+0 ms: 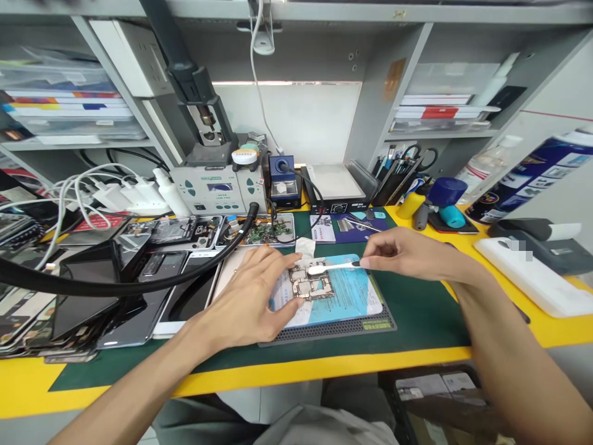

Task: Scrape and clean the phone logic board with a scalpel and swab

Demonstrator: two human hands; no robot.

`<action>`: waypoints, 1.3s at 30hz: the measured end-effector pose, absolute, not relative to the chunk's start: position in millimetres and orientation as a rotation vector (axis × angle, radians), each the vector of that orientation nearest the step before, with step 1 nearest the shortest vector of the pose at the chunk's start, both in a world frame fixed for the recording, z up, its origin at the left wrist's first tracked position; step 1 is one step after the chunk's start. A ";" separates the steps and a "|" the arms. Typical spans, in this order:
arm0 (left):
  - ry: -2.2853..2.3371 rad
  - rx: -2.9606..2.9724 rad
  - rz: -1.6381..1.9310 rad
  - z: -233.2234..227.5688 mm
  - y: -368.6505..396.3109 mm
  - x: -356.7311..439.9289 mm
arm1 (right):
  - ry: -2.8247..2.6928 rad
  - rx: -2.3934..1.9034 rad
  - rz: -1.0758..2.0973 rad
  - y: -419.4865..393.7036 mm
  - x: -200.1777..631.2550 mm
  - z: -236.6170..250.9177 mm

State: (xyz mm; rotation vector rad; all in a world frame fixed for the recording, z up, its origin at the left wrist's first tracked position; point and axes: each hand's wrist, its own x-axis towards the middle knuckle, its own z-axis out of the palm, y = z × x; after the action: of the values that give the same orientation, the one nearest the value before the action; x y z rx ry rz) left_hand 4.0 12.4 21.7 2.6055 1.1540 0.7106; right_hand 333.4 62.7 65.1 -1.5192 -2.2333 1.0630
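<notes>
My left hand (252,296) holds a phone circuit board (301,288) by its edges, thumb at the near side and index finger at the far side. The board lies on a blue and white sheet (356,293) over a dark mat (324,332). In my right hand (393,250) is a white toothbrush (340,266), pinched near the dark end of its handle. The brush head is over the far part of the board and seems to touch it. My fingers cover part of the board's left edge.
A thick black hose (185,287) arcs over phones (189,293) on the left. Behind stand a grey rework station (217,188) and a small heating plate (336,185). To the right are a yellow bottle (410,206), a blue spray can (532,176) and a white case (532,275).
</notes>
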 end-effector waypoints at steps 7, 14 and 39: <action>1.146 2.629 0.711 22.7 12.6 5.6 | -2.223 -1.461 1.117 60.5 330.4 65.2; 1.130 2.627 0.788 26.3 10.7 0.9 | -2.047 -1.539 1.022 76.5 377.1 78.6; 1.550 2.047 1.365 23.4 46.6 -23.6 | -2.346 -1.551 0.202 101.1 314.0 9.5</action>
State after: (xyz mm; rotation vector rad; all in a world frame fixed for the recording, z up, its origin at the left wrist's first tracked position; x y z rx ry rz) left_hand -23.6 46.6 23.4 2.0472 1.5504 1.3650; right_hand 314.0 101.1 9.5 -1.5512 -2.3459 0.2024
